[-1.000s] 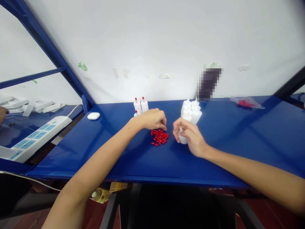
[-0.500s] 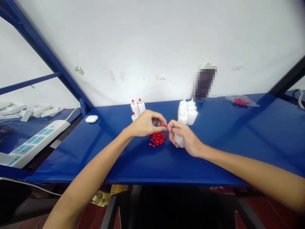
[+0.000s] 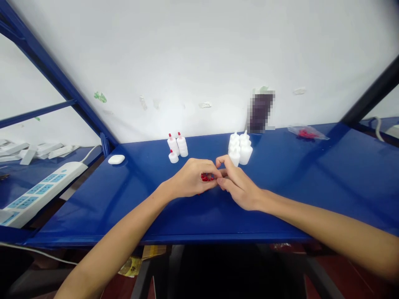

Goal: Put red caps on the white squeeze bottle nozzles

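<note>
My left hand [image 3: 196, 177] is closed in a pinch above the pile of small red caps [image 3: 206, 177], which shows through the gap between thumb and fingers. Its fingertips meet those of my right hand [image 3: 241, 187], and the red cap between them is hidden. My right hand is curled closed, palm side away from me, so the white squeeze bottle in it is covered. Just behind it stand several white squeeze bottles [image 3: 245, 153] with bare pointed nozzles. To the left are 3 white bottles [image 3: 182, 147] with red caps on their tips.
The blue table [image 3: 124, 207] runs back to a white wall. A clear bag of red pieces [image 3: 307, 133] lies at the back right. On the left are a white rounded case [image 3: 116, 159] and a power strip [image 3: 43, 189]. A blurred dark object [image 3: 261, 112] is by the wall.
Both hands have moved lower in view and nearer me, now over the red caps. My right hand has turned, hiding the bottle that showed below its fingers. The capped bottles are less covered.
</note>
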Demonstrator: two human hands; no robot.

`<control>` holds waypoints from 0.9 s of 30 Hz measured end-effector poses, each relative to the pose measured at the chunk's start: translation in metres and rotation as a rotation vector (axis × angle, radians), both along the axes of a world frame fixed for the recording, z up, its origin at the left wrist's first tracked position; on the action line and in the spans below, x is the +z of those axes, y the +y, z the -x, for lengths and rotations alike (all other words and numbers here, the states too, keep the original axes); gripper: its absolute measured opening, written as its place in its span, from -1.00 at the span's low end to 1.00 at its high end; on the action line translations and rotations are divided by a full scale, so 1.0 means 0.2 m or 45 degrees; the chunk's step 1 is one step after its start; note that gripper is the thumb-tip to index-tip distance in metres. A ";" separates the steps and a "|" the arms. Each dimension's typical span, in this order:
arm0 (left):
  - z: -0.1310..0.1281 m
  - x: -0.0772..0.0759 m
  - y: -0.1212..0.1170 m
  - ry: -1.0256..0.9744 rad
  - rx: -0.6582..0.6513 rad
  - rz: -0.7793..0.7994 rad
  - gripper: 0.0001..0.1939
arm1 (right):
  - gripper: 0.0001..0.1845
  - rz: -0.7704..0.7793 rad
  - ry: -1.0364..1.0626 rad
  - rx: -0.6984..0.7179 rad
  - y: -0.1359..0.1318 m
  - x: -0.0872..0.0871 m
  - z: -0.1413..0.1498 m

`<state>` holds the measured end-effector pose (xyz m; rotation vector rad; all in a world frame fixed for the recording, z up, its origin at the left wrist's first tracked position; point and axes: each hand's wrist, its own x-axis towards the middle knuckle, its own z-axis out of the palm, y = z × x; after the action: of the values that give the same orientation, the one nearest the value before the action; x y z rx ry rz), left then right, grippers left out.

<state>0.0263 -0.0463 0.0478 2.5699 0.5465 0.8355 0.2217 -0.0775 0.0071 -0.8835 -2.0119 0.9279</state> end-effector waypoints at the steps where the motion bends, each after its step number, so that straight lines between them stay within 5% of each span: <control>1: 0.00 0.00 0.00 -0.025 0.003 0.001 -0.92 | -0.81 -0.013 -0.008 -0.006 0.00 0.00 0.00; 13: -0.03 -0.04 -0.02 -0.115 -0.019 0.287 -0.93 | -0.84 0.158 0.149 0.043 -0.01 -0.01 0.01; 27: -0.08 -0.12 -0.02 -0.206 -0.093 0.676 -0.81 | -0.80 0.070 0.169 0.047 -0.02 0.00 -0.01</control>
<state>0.0415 -0.0511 0.0246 2.0093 0.5354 0.7447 0.2231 -0.0821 0.0080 -0.7954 -1.9026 1.0393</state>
